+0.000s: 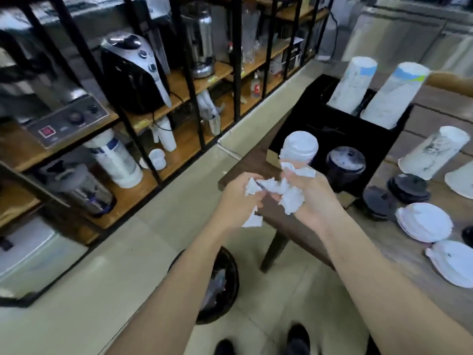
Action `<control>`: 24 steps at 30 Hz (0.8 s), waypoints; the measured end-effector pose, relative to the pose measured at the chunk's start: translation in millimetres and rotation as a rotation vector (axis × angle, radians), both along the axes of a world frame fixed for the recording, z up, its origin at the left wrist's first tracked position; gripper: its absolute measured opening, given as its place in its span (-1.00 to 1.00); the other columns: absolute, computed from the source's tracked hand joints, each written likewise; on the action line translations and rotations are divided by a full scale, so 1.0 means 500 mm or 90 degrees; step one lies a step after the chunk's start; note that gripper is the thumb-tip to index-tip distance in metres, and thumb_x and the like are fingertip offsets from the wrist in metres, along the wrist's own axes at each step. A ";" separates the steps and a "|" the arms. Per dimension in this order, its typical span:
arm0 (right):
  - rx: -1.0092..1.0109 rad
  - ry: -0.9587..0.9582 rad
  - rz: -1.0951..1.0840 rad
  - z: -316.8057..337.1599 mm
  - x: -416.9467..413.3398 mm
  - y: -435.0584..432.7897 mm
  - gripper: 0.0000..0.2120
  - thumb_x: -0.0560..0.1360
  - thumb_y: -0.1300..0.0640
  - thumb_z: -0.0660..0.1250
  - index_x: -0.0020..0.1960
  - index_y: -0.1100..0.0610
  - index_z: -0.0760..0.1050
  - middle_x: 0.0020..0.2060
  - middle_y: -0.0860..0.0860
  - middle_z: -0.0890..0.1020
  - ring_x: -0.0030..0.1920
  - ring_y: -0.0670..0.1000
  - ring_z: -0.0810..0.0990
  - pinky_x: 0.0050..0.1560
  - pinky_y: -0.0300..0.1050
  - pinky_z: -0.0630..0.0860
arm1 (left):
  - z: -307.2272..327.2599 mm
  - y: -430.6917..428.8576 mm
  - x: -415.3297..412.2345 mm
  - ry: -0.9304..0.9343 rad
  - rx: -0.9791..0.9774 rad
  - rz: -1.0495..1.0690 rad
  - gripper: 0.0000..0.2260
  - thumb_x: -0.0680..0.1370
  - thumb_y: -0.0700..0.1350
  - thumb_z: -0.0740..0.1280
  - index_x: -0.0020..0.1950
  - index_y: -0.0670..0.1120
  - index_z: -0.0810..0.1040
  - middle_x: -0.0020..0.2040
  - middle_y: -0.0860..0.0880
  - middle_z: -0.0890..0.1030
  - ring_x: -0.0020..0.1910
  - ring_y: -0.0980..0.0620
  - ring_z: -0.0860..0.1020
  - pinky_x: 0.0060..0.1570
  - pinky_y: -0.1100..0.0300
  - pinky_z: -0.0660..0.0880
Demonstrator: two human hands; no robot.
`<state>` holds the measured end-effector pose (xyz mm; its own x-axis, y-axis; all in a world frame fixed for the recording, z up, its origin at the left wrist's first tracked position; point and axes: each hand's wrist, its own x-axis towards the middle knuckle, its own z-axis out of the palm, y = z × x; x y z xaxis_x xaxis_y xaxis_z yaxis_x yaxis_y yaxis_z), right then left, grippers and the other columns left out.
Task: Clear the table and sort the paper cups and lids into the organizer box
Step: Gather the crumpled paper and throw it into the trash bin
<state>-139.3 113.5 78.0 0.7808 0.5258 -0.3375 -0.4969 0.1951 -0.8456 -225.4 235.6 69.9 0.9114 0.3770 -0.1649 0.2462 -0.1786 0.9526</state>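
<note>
Hands (276, 198) crumple tissue (279, 193) | organizer box (332, 134): cup stacks (371, 90) (upside down), lids (300, 147)

crumpled white paper (279, 190); matt wood table (422, 272); glossy tile floor (133, 252).

- The right arm hides part of the desk (399, 254) edge.
- The left arm covers much of the bin (225, 285).
- The right frame edge crops two cups (460, 179) and a lid (453, 262).
- The shelf (143, 116) items are blurred.

No text, label or number is legible; the cup prints are blurred.
</note>
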 end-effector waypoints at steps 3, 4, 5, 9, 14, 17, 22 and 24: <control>-0.052 0.022 0.022 -0.024 -0.071 0.110 -0.92 0.49 0.15 0.35 -0.16 0.15 0.54 -0.52 0.02 0.53 -0.54 -0.01 0.50 -0.47 -0.21 0.38 | -0.024 0.085 -0.077 0.016 -0.044 0.049 -0.92 0.54 -0.19 0.31 0.02 -0.10 0.54 -0.16 -0.07 0.58 -0.27 0.05 0.53 -0.19 0.17 0.46; -0.068 0.031 0.036 -0.035 -0.091 0.139 -0.89 0.48 0.14 0.37 -0.19 0.16 0.54 -0.52 0.01 0.53 -0.52 0.02 0.50 -0.47 -0.18 0.36 | -0.033 0.109 -0.101 0.029 -0.074 0.075 -0.95 0.55 -0.20 0.29 -0.04 -0.06 0.53 -0.19 -0.08 0.59 -0.30 0.02 0.53 -0.24 0.16 0.47; -0.086 0.038 0.058 -0.045 -0.107 0.163 -0.90 0.46 0.17 0.37 -0.21 0.18 0.53 -0.48 0.03 0.55 -0.46 0.06 0.51 -0.43 -0.13 0.38 | -0.041 0.132 -0.125 0.039 -0.101 0.099 -0.90 0.57 -0.21 0.26 -0.08 -0.03 0.51 -0.20 -0.08 0.57 -0.35 0.02 0.53 -0.33 0.19 0.47; -0.133 0.079 0.127 -0.082 -0.152 0.227 -0.93 0.45 0.31 0.33 -0.21 0.25 0.50 -0.41 0.13 0.46 -0.62 -0.03 0.44 -0.62 -0.29 0.36 | -0.078 0.207 -0.206 0.114 -0.147 0.174 -0.89 0.59 -0.21 0.20 -0.02 -0.04 0.49 -0.27 -0.09 0.47 -0.48 0.02 0.36 -0.60 0.33 0.27; -0.330 0.138 0.177 -0.164 -0.164 0.295 -0.53 0.45 -0.27 0.23 -0.22 0.17 0.44 -0.64 -0.02 0.48 -0.73 -0.13 0.38 -0.66 -0.34 0.26 | -0.166 0.266 -0.263 0.278 -0.144 0.308 -0.64 0.52 0.21 0.20 -0.18 -0.07 0.52 -0.36 -0.13 0.43 -0.36 -0.17 0.39 -0.25 0.12 0.42; -0.337 0.193 0.231 -0.232 -0.165 0.320 -0.61 0.58 0.04 -0.04 -0.15 0.19 0.48 -0.07 0.27 0.51 -0.48 0.05 0.60 -0.35 -0.09 0.33 | -0.240 0.285 -0.292 0.297 -0.343 0.376 -0.79 0.49 -0.06 0.26 -0.26 -0.13 0.57 -0.32 -0.08 0.50 -0.34 -0.05 0.40 -0.26 0.15 0.32; -0.495 0.019 0.343 -0.411 -0.176 0.332 -0.81 0.47 0.41 0.16 -0.11 0.14 0.38 -0.09 0.19 0.49 -0.26 0.11 0.52 -0.18 0.08 0.48 | -0.430 0.300 -0.306 0.396 -0.375 0.480 -0.71 0.56 -0.37 0.05 0.19 -0.18 0.44 -0.21 -0.09 0.46 -0.42 0.00 0.37 -0.50 0.28 0.31; -0.549 -0.062 0.378 -0.510 -0.177 0.327 -0.77 0.38 0.40 0.24 -0.24 0.08 0.35 -0.34 0.05 0.41 -0.35 0.11 0.40 -0.38 -0.08 0.45 | -0.515 0.294 -0.301 0.438 -0.377 0.529 -0.81 0.54 -0.39 0.05 0.03 -0.17 0.33 -0.36 -0.05 0.33 -0.54 0.03 0.29 -0.64 0.31 0.28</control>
